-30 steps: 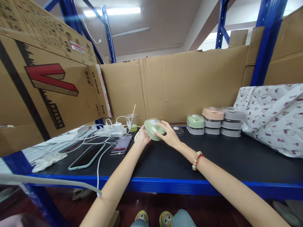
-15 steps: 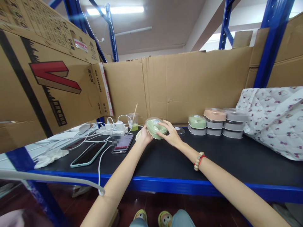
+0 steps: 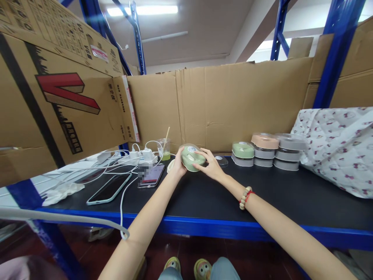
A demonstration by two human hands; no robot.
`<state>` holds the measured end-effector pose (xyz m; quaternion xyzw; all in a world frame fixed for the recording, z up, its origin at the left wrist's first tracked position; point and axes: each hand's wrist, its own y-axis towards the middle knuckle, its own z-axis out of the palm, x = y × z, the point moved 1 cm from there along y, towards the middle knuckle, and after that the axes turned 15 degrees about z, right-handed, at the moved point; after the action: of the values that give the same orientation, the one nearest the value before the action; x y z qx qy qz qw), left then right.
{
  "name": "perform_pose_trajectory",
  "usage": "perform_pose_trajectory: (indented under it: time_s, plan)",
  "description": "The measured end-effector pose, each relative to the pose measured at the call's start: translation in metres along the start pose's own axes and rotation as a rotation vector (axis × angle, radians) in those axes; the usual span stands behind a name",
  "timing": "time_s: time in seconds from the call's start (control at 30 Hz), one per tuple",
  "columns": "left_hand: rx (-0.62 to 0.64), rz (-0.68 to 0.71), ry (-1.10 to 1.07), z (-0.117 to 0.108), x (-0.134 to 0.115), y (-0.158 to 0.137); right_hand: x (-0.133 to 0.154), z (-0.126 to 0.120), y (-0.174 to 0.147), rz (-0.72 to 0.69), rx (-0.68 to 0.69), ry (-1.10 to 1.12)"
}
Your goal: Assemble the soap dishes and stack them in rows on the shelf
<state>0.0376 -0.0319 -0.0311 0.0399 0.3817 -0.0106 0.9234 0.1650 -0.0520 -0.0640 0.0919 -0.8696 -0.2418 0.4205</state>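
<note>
Between my two hands is a green case with a clear plastic cover (image 3: 191, 156), held above the black tabletop and tilted toward me. My left hand (image 3: 178, 162) grips its left side, with the thumb along the edge. From the right, my right hand (image 3: 210, 165) holds the case between thumb and fingers. Behind my right hand a dark, clear-covered case (image 3: 221, 161) lies on the table. A pale round object (image 3: 170, 166) sits partly hidden beside my left hand.
Stacked cases in green (image 3: 243, 150), peach (image 3: 264, 140) and grey (image 3: 288, 155) stand at right, beside a patterned white cloth (image 3: 340, 151). Two phones, one teal-edged (image 3: 109, 189), lie left among white cables and chargers (image 3: 148, 156). A plastic cup (image 3: 165, 152) stands behind. Cardboard (image 3: 239, 105) walls the back.
My left hand has shifted its grip upward along the case's left side, its fingers now higher on the edge. The case has turned slightly; my right hand is nearly still.
</note>
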Motion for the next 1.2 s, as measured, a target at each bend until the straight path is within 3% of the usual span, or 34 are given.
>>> perform_pose_trajectory:
  time_s: [0.27, 0.47, 0.57, 0.83, 0.97, 1.1, 1.2]
  plan:
    - [-0.026, 0.027, -0.03, -0.003, 0.006, 0.006, 0.001, -0.003, -0.002, -0.05, 0.048, -0.279]
    - [-0.081, 0.026, -0.062, 0.002, 0.0, -0.002, 0.005, -0.012, 0.001, -0.327, -0.103, -0.541]
    - [-0.044, 0.009, -0.064, 0.003, -0.004, -0.004, 0.009, -0.013, 0.0, -0.404, -0.165, -0.669]
    - [0.028, 0.107, 0.024, 0.001, -0.009, 0.002, 0.009, -0.032, 0.004, -0.213, -0.391, -0.79]
    - [0.04, 0.315, 0.3, -0.002, -0.008, 0.007, -0.01, -0.061, 0.011, -0.068, -0.564, -0.744]
    - [-0.017, 0.616, 0.85, -0.009, -0.004, 0.01, -0.032, -0.092, 0.01, 0.115, -0.705, -0.613]
    - [0.028, 0.764, 1.228, -0.013, -0.002, 0.011, -0.046, -0.106, 0.007, 0.223, -0.74, -0.546]
